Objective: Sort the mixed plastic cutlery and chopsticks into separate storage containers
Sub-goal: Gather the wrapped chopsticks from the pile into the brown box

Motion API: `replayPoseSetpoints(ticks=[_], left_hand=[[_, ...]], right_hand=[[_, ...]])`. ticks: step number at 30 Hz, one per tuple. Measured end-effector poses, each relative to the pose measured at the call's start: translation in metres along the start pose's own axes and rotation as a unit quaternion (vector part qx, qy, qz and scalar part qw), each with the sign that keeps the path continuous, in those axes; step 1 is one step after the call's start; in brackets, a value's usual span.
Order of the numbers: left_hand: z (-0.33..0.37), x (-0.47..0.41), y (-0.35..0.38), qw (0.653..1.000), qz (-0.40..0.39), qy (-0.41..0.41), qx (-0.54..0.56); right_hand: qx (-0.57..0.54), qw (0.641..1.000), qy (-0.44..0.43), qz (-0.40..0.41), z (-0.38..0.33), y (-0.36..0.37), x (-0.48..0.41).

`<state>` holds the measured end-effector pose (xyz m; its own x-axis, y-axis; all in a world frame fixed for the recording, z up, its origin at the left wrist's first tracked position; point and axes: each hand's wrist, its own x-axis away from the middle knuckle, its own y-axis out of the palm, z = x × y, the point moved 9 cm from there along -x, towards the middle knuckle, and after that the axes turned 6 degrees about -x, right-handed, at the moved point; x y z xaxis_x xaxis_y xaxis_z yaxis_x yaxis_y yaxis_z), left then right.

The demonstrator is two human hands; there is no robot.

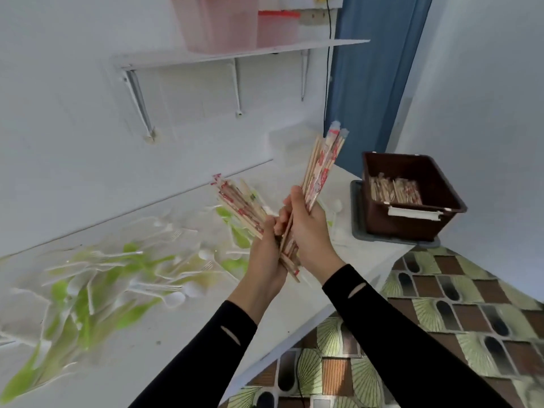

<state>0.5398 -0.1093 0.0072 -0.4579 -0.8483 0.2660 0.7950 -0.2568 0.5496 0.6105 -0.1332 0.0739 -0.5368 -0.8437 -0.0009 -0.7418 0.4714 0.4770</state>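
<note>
Both hands were busy with chopsticks above the white surface [188, 328]. The left hand [266, 254] had its fingers curled round a bundle of paper-wrapped wooden chopsticks [238, 201] that fanned away to the far left. The right hand [309, 231] had its fingers clamped on a second bundle of red-printed wrapped chopsticks [322, 166] that pointed up and away. The two bundles crossed low between the palms.

To the far right stood a dark brown rectangular plastic bin [412, 223] on a grey tray [357, 210]. A layer of sorted chopsticks [394, 189] already lay in its bottom, so that part of the job looked well started. The held bundles were not yet in the bin.

Much seemed undone. A wide, blurred scatter of clear, white and green plastic forks and spoons [117, 275] covered the left and middle of the surface, unsorted. Pink translucent containers [220, 25] sat on the white wall shelf [235, 55] above; whether they held anything could not be told.
</note>
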Motion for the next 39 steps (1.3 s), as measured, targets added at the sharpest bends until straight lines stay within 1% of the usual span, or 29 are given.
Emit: replayPoseSetpoints(ticks=[2,5,8,10,12,14,18,20,23,27,30,33,35,36,39], left_hand=[[-0.002,-0.007,0.012,1.000,0.002,0.009,-0.018],[-0.003,-0.023,0.036,0.999,-0.009,0.015,0.031],[0.001,-0.043,0.055,0.997,0.008,0.034,0.075],[-0.005,-0.059,0.087,0.996,0.009,0.022,0.085],[-0.017,-0.066,0.127,0.997,-0.014,-0.006,0.080],[-0.033,-0.074,0.164,0.997,-0.042,-0.031,0.058],[-0.048,-0.099,0.226,0.995,-0.094,-0.036,0.001],[-0.047,-0.117,0.249,0.992,-0.117,-0.026,-0.026],[-0.042,-0.146,0.273,0.986,-0.144,0.002,-0.080],[-0.048,-0.189,0.289,0.976,-0.162,0.026,-0.146],[-0.070,-0.219,0.291,0.966,-0.163,0.001,-0.202],[-0.106,-0.245,0.281,0.938,-0.168,-0.003,-0.303],[-0.122,-0.250,0.278,0.913,-0.187,-0.008,-0.363],[-0.131,-0.252,0.279,0.891,-0.207,-0.012,-0.403],[-0.155,-0.247,0.278,0.813,-0.257,-0.037,-0.522]], right_hand=[[0.022,0.999,-0.019,0.018,-0.018,-0.025,-0.011],[0.083,0.994,-0.028,0.059,-0.036,-0.072,-0.028],[0.114,0.987,-0.031,0.112,-0.037,-0.108,-0.036],[0.124,0.978,-0.056,0.158,-0.044,-0.130,-0.044],[0.127,0.971,-0.073,0.189,-0.052,-0.147,-0.057],[0.125,0.967,-0.090,0.202,-0.067,-0.162,-0.074],[0.131,0.953,-0.114,0.247,-0.110,-0.202,-0.102],[0.150,0.951,-0.117,0.244,-0.127,-0.219,-0.119],[0.173,0.946,-0.119,0.246,-0.144,-0.241,-0.145],[0.154,0.946,-0.124,0.258,-0.161,-0.268,-0.174],[0.168,0.943,-0.111,0.264,-0.164,-0.288,-0.200],[0.252,0.927,-0.032,0.276,-0.138,-0.312,-0.219],[0.310,0.914,0.041,0.259,-0.110,-0.328,-0.227],[0.347,0.904,0.078,0.237,-0.097,-0.335,-0.231],[0.465,0.852,0.163,0.174,-0.073,-0.346,-0.235]])
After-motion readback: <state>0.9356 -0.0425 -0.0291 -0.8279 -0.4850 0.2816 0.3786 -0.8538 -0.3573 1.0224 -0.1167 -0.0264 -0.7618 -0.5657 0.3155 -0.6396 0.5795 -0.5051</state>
